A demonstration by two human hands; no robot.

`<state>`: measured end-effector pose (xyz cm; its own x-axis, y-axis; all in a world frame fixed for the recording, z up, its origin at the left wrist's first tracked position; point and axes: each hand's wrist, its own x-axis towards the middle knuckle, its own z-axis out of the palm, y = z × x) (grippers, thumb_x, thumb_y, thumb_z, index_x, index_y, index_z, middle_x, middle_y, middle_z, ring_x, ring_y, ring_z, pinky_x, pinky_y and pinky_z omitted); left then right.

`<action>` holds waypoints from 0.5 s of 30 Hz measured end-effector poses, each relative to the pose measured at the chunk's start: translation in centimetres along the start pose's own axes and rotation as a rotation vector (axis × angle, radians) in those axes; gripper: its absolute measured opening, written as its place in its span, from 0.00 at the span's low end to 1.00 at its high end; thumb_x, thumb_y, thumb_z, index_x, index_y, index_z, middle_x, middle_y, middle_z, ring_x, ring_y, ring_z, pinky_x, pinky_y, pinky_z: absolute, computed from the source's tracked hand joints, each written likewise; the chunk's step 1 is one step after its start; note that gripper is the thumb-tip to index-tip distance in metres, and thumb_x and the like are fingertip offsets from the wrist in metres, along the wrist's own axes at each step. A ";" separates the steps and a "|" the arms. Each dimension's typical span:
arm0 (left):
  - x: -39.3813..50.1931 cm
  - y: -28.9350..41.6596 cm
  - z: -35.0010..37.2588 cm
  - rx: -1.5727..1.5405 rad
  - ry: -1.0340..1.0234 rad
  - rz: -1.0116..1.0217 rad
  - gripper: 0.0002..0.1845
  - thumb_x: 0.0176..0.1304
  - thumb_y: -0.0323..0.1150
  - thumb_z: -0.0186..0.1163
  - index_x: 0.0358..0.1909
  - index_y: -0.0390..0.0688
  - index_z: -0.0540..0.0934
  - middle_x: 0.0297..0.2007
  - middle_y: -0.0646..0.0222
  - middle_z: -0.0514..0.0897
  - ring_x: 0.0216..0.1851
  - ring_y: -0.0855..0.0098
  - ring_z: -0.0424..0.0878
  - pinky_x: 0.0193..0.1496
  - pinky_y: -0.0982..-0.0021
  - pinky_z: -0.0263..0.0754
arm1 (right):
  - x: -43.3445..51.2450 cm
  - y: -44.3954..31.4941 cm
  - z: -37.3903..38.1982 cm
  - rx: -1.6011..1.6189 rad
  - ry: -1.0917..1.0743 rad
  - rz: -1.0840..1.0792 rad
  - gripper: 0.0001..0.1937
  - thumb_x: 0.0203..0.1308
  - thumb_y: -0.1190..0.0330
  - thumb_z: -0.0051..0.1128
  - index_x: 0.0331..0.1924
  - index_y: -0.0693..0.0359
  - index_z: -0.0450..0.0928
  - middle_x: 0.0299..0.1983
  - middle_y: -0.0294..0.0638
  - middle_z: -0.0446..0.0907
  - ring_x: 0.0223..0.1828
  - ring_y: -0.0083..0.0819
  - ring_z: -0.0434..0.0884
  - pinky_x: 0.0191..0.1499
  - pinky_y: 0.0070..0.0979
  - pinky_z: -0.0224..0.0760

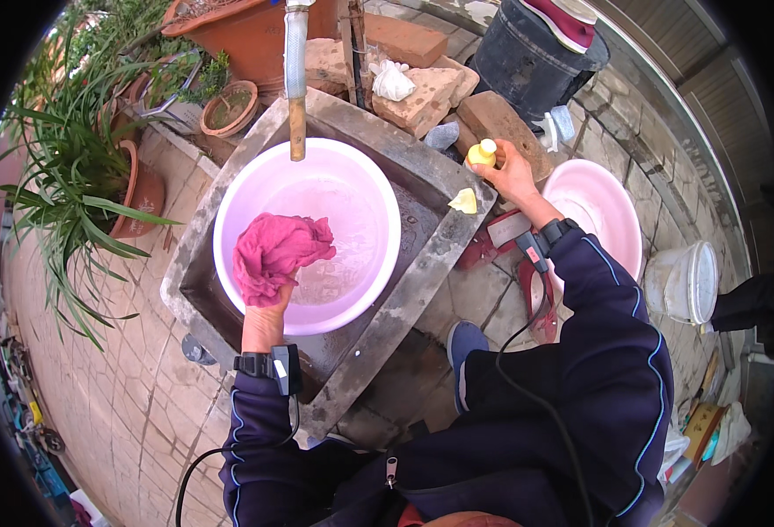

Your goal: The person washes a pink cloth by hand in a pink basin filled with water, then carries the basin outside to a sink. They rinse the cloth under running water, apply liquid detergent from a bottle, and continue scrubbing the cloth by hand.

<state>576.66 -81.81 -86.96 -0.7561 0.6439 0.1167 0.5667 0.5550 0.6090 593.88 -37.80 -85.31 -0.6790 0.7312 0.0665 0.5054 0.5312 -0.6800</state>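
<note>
A crumpled pink cloth [275, 253] is draped over my left hand [284, 302], which grips it above the left side of a pale pink-lilac plastic basin [392, 230]. The cloth hides most of the fingers. Shallow water [334, 263] shows in the basin, which stands inside a stone sink [407, 290]. At the sink's right corner, my right hand [515, 174] has its fingers around a small yellow bottle [481, 155] with a pale cap. A pale yellow lump resembling soap [464, 201] lies on the rim close to that hand.
A hose-covered tap pipe [296, 79] hangs over the basin's far edge. Bricks [420, 99] are stacked behind the sink. To the right are a second pink basin [598, 197], red shoes [540, 300], a white bucket [680, 280] and a black bucket [525, 59]. A potted plant [140, 197] stands left.
</note>
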 end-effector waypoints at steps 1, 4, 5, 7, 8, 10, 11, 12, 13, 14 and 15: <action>0.2 0.1 0.2 -0.018 -0.044 -0.056 0.25 0.53 0.42 0.63 0.54 0.47 0.75 0.53 0.65 0.77 0.58 0.63 0.71 0.63 0.66 0.62 | 0.2 0.4 0.6 0.007 0.012 -0.031 0.34 0.43 0.56 0.70 0.55 0.60 0.70 0.46 0.49 0.80 0.49 0.40 0.80 0.51 0.33 0.71; 0.3 0.1 0.5 0.123 0.038 0.152 0.29 0.51 0.41 0.66 0.56 0.45 0.72 0.55 0.64 0.75 0.59 0.62 0.70 0.63 0.66 0.61 | 1.0 0.7 2.1 0.011 0.025 -0.011 0.30 0.47 0.56 0.68 0.53 0.62 0.71 0.42 0.46 0.81 0.44 0.34 0.81 0.48 0.29 0.72; 0.3 0.0 0.6 0.152 0.054 0.156 0.30 0.51 0.42 0.67 0.57 0.45 0.71 0.55 0.65 0.75 0.59 0.62 0.70 0.63 0.66 0.61 | 1.4 0.8 2.2 0.070 -0.013 0.025 0.28 0.48 0.59 0.68 0.53 0.62 0.71 0.42 0.45 0.81 0.44 0.33 0.81 0.48 0.28 0.72; 0.2 -0.2 0.9 0.313 0.001 0.090 0.33 0.49 0.43 0.68 0.59 0.47 0.70 0.56 0.67 0.75 0.59 0.62 0.70 0.65 0.66 0.60 | 1.9 1.3 2.2 0.200 -0.079 0.076 0.25 0.50 0.64 0.66 0.53 0.61 0.72 0.42 0.43 0.81 0.45 0.31 0.80 0.48 0.27 0.72; 0.3 -0.2 1.2 0.070 0.041 0.090 0.34 0.49 0.43 0.68 0.59 0.46 0.69 0.56 0.67 0.74 0.59 0.62 0.70 0.65 0.66 0.60 | 2.0 1.7 2.1 0.367 -0.118 0.089 0.23 0.51 0.68 0.65 0.52 0.61 0.72 0.42 0.42 0.80 0.45 0.30 0.79 0.49 0.26 0.71; 0.7 -0.1 1.8 -0.327 0.032 0.001 0.35 0.49 0.41 0.68 0.60 0.46 0.68 0.56 0.67 0.74 0.59 0.63 0.69 0.65 0.66 0.60 | 2.0 2.6 1.8 0.695 -0.192 0.123 0.21 0.52 0.75 0.61 0.52 0.61 0.72 0.43 0.39 0.79 0.46 0.28 0.78 0.51 0.25 0.71; 1.0 0.1 2.1 -0.527 0.023 -0.042 0.35 0.49 0.41 0.69 0.60 0.46 0.67 0.56 0.67 0.74 0.59 0.64 0.69 0.65 0.66 0.60 | 2.0 3.0 1.6 0.721 -0.199 0.055 0.21 0.52 0.78 0.60 0.52 0.61 0.72 0.44 0.38 0.78 0.47 0.28 0.77 0.52 0.25 0.70; 1.2 0.4 2.4 -0.728 0.013 -0.086 0.36 0.49 0.40 0.69 0.60 0.45 0.67 0.57 0.67 0.73 0.60 0.64 0.69 0.65 0.66 0.60 | 1.9 3.4 1.3 0.735 -0.226 0.035 0.21 0.52 0.80 0.58 0.52 0.62 0.72 0.44 0.37 0.78 0.47 0.27 0.77 0.53 0.25 0.69; 1.3 0.8 2.5 -0.862 0.006 -0.114 0.36 0.49 0.40 0.69 0.61 0.45 0.66 0.56 0.66 0.73 0.59 0.65 0.69 0.65 0.67 0.60 | 1.9 3.8 0.9 0.732 -0.230 0.074 0.21 0.51 0.82 0.57 0.52 0.62 0.72 0.45 0.37 0.77 0.48 0.27 0.76 0.54 0.25 0.69; 1.5 1.2 2.6 -0.996 0.003 -0.144 0.37 0.49 0.39 0.70 0.61 0.44 0.65 0.56 0.66 0.73 0.59 0.66 0.69 0.65 0.67 0.60 | 1.9 4.0 0.5 0.749 -0.248 0.041 0.19 0.51 0.80 0.59 0.49 0.60 0.75 0.44 0.36 0.77 0.47 0.24 0.75 0.53 0.23 0.67; 1.6 1.7 2.5 -1.064 0.001 -0.159 0.38 0.49 0.38 0.70 0.61 0.43 0.65 0.56 0.66 0.73 0.59 0.67 0.70 0.65 0.68 0.61 | 2.0 4.2 0.0 0.765 -0.275 -0.023 0.19 0.51 0.80 0.59 0.49 0.60 0.75 0.44 0.36 0.77 0.47 0.24 0.75 0.54 0.23 0.67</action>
<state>577.22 -78.55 -87.73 -0.7965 0.6042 -0.0242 -0.1140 -0.1107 0.9873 594.67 -34.12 -87.99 -0.8415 0.5396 -0.0270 0.0529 0.0326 -0.9981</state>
